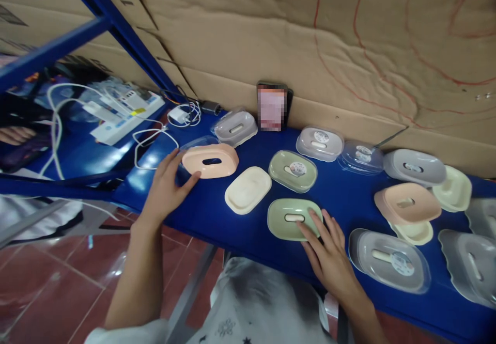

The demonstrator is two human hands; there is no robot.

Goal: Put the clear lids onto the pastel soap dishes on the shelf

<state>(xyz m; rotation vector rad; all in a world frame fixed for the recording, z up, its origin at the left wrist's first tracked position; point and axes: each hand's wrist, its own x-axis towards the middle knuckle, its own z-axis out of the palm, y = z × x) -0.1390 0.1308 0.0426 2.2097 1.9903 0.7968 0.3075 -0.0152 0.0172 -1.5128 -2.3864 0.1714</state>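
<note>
You have two oval plastic soap-dish pieces at your fingertips on the blue table. The peach piece sits far left, slotted top facing up, its near-left end touching your left hand. The pale green piece lies near the front edge, slot up, under your right hand's fingertips.

The screen of the upright phone against the cardboard wall is blurred out, so nothing on it can be read. The right edge cuts off two grey trays on the blue tabletop. The right hand covers the near right corner of the green soap dish. The left hand hides the near left end of the peach soap dish, and a clear lid lies partly concealed behind that dish. Labels on the lidded dishes are too small to read.
</note>
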